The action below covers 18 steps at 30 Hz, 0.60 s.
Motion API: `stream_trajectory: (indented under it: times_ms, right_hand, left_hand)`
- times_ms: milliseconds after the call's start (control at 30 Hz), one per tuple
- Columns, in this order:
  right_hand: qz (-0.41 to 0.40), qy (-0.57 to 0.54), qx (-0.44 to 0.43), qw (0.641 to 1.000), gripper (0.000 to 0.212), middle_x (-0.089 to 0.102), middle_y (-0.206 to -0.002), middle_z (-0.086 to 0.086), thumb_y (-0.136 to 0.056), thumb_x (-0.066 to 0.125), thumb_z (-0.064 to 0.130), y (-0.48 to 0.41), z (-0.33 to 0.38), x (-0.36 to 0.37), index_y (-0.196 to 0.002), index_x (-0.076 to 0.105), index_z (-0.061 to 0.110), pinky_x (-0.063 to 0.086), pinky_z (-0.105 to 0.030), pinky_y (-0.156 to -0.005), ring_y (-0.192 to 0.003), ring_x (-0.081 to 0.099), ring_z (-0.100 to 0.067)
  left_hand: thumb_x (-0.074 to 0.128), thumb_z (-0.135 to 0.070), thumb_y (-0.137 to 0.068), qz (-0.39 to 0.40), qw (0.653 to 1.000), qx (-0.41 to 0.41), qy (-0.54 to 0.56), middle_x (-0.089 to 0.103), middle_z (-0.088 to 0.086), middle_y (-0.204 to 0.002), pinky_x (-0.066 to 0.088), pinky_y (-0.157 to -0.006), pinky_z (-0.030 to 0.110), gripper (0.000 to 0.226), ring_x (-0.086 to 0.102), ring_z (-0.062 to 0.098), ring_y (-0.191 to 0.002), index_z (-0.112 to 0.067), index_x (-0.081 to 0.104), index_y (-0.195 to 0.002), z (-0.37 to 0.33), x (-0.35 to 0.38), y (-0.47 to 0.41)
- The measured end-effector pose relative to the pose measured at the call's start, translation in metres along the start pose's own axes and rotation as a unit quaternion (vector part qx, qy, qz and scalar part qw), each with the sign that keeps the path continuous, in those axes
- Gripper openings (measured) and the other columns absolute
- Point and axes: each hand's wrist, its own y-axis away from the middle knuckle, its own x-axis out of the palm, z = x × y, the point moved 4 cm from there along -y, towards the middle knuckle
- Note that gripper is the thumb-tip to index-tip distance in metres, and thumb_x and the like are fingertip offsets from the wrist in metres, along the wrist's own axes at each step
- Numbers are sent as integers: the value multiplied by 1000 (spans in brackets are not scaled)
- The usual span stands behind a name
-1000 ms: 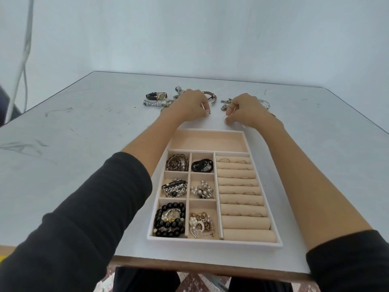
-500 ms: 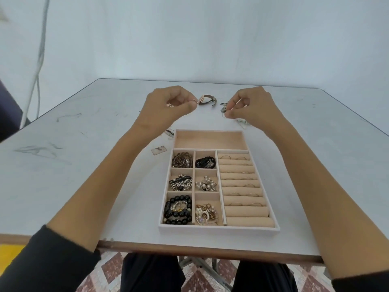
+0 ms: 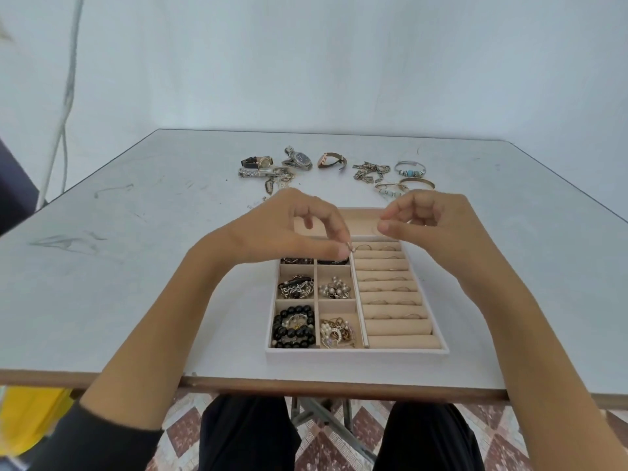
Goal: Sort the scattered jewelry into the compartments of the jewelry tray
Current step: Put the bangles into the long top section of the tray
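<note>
We pinch a small ring-like piece [image 3: 350, 248] between left hand [image 3: 289, 232] thumb and forefinger over the jewelry tray's [image 3: 356, 353] far ring rolls [image 3: 390, 277], right hand [image 3: 428, 222] fingertips pinched together, contents unclear; best press it gently into a free slot.

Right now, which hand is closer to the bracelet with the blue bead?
Right. The right hand hovers short of the blue-bead bracelet; the left hand, pinching a small piece, is farther away to the left.
</note>
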Motion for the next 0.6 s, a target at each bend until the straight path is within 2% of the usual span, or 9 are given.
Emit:
stream_trajectory:
  times_ms: [67,133,200,267,333,400,433,500,600]
  right_hand:
    - [-10,-6,6,1000,9,66,-67,6,-77,77,16,6,-4,-2,-83,72,13,42,-22,-67,-64,51,-18]
    - [-12,-11,12,1000,9,66,-66,7,-77,77,15,10,-5,-2,-83,71,14,44,-20,-68,-63,55,-13]
    - [-12,-14,16,1000,9,67,-67,6,-77,77,15,12,-6,-1,-84,71,14,44,-19,-69,-63,56,-12]
    - [-13,-13,18,1000,9,67,-67,5,-77,77,16,12,-6,-1,-83,71,15,44,-22,-70,-65,56,-17]
    - [-13,-12,18,1000,9,68,-68,3,-77,78,16,13,-6,-1,-83,71,15,44,-26,-72,-67,56,-20]
    - [-13,-10,19,1000,10,68,-69,2,-77,78,16,13,-6,0,-83,71,15,45,-29,-73,-68,56,-23]
    - [-13,-9,21,1000,10,69,-69,1,-76,78,16,13,-6,0,-83,71,15,45,-29,-73,-69,57,-23]
    - [-13,-10,24,1000,10,69,-71,0,-76,78,16,13,-7,0,-83,71,15,45,-29,-73,-69,57,-23]
    - [-14,-5,25,1000,9,69,-71,-1,-76,78,16,14,-7,1,-82,71,16,44,-27,-72,-67,54,-21]
  left_hand:
    - [81,-29,-72,34,999,-5,-8,69,-13,-89,40,-97,37,12,60,6,-94,-21,75,-78,3,4,1]
    - [81,-27,-73,60,998,-28,-17,67,-14,-97,36,-101,28,12,56,4,-102,-19,77,-79,7,6,1]
    - [80,-31,-73,77,995,-44,-37,63,-19,-101,32,-101,25,11,51,1,-108,-22,77,-79,12,7,1]
    - [80,-30,-74,91,993,-56,-47,60,-22,-103,37,-101,32,7,48,-1,-109,-25,78,-78,16,9,1]
    - [79,-30,-76,105,992,-60,-49,58,-21,-104,45,-95,49,3,49,2,-108,-28,77,-77,17,11,2]
    - [78,-33,-75,114,991,-52,-50,57,-21,-105,48,-89,52,4,51,6,-106,-30,77,-77,18,12,2]
    - [78,-35,-75,115,991,-51,-51,57,-21,-105,46,-92,50,7,50,5,-106,-30,78,-79,19,12,1]
    - [79,-33,-75,109,991,-52,-50,57,-20,-104,40,-98,32,10,47,-1,-108,-27,78,-83,21,12,0]
    - [78,-29,-77,76,995,-42,-55,59,-15,-104,31,-97,15,13,49,-2,-109,-28,76,-89,20,7,0]
